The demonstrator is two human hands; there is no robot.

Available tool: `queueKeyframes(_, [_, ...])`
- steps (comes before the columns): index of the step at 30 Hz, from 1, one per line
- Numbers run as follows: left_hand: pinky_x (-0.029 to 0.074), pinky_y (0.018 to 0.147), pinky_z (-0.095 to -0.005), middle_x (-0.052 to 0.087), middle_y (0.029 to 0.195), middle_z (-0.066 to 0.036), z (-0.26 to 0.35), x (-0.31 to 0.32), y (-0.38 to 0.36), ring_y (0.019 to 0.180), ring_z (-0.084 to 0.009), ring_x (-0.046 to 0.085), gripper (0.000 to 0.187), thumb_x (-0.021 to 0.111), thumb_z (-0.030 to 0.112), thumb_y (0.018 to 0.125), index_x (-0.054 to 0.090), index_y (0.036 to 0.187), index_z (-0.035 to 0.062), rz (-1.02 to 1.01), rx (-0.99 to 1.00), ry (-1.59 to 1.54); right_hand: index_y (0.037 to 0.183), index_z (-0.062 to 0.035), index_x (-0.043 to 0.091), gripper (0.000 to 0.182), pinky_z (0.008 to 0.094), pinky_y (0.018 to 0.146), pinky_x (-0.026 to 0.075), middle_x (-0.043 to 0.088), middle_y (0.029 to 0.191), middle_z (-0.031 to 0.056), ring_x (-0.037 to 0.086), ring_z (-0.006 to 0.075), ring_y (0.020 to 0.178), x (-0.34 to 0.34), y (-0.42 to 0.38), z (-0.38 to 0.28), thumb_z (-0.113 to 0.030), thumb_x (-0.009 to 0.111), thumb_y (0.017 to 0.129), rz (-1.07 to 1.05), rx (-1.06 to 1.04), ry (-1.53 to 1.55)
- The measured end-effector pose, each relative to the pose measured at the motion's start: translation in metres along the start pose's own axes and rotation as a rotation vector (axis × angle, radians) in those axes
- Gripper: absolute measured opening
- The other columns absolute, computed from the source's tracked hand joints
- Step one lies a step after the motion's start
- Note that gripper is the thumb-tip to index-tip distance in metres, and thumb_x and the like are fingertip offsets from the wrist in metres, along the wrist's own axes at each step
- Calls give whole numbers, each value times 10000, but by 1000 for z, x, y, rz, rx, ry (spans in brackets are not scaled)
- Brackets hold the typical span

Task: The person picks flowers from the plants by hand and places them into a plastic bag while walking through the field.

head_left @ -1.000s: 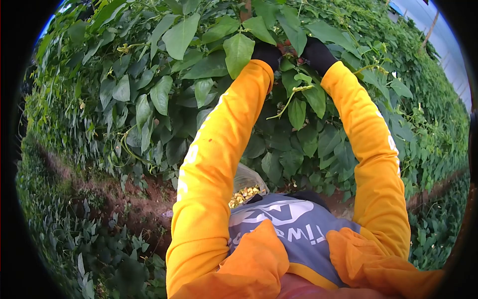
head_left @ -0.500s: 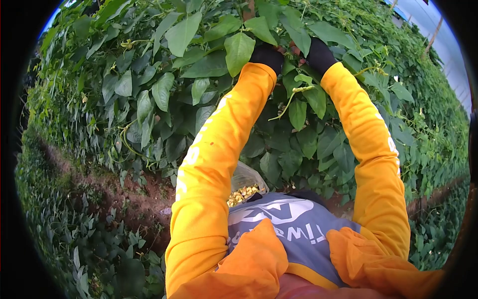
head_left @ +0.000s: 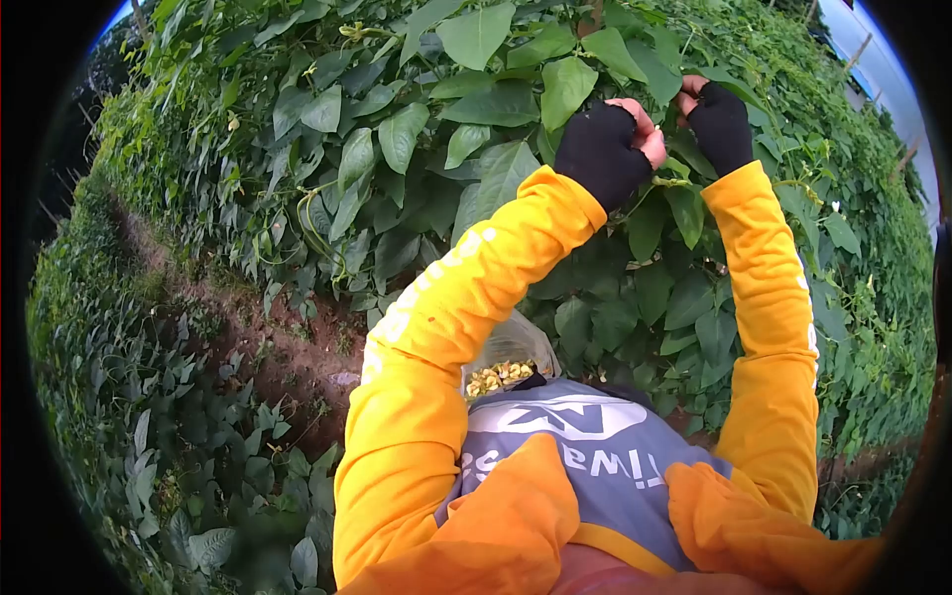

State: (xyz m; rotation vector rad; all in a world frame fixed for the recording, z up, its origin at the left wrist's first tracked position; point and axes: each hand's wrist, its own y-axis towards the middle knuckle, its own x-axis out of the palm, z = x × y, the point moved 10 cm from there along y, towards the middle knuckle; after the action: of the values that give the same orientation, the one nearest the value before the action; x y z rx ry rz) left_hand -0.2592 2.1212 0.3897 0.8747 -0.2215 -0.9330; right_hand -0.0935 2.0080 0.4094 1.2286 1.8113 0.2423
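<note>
The curled left hand (head_left: 610,151) and right hand (head_left: 716,124), pinch unclear, flank a vine; one broad leaf (head_left: 568,87) points steeply downward; the shirt (head_left: 565,421) partly reads "Tiwa".

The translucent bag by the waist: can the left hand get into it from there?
Probably yes: no foliage seems to cover the bag, and the yellow pieces show inside. The left hand is up among the leaves, though, so that arm would likely need to bend back.

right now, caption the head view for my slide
Black-gloved hands among green leaves, with a translucent bag of yellowish pieces lower down.
</note>
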Motion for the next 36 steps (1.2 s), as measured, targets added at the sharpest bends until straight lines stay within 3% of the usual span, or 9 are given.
queueKeyframes(4, [499,622,-280,623,751,-79,41,-40,-90,678,-185,628,155,690,3,729,553,797,28,-199,128,-26,1057,-32,656,216,213,634,471,668,881,39,590,89,673,-32,-38,-70,-95,631,852,158,-101,249])
queueKeyframes(7, [505,671,-297,641,793,-88,2,-64,-168,730,-199,642,216,663,46,792,598,998,44,-457,-351,-2,1022,-25,662,190,211,646,466,662,894,54,583,87,693,-39,-94,-126,-60,662,835,219,-153,380])
queueKeyframes(12, [482,690,-406,647,831,-103,-72,-94,-304,800,-299,609,141,656,167,748,678,871,102,-737,-451,474,958,-51,657,207,301,569,451,649,793,65,580,225,632,99,-217,-196,-15,690,756,-465,-399,444])
queueKeyframes(15, [475,676,-406,633,818,-81,-71,-111,-343,815,-287,591,149,671,214,700,696,823,135,-871,-445,741,1013,-42,658,237,363,831,470,648,1031,104,603,263,942,197,-323,-175,-148,651,802,-851,-578,263])
queueKeyframes(17, [475,672,-403,617,819,-75,-67,-122,-362,810,-277,585,136,640,206,705,701,810,143,-791,-321,774,1019,-41,661,254,368,904,441,621,1114,122,577,269,1028,221,-342,-170,-179,630,808,-1019,-386,361])
queueKeyframes(20, [478,669,-399,635,787,-90,-64,-140,-380,762,-279,606,122,633,204,719,700,804,148,-926,-427,915,1039,-34,648,253,361,864,462,631,1070,134,597,274,982,223,-336,-179,-142,623,812,-916,-366,412])
queueKeyframes(25, [451,738,-411,635,760,-89,-34,-180,-366,762,-307,595,110,687,169,719,680,809,105,-614,-435,721,1013,-29,638,222,338,787,480,636,978,130,609,280,895,215,-303,-135,-119,631,810,-709,-169,317])
queueKeyframes(30, [437,772,-417,607,864,-129,-12,-212,-369,833,-325,568,174,647,82,739,665,913,79,-418,-402,618,960,-47,668,214,271,723,475,655,877,77,610,178,789,124,-241,5,-24,533,795,21,186,127])
queueKeyframes(36, [461,712,-395,618,849,-134,7,-236,-360,815,-327,578,167,633,37,743,657,908,53,-330,-390,600,1145,4,584,307,281,776,518,625,1059,123,615,193,956,162,-175,195,9,473,859,-19,703,435])
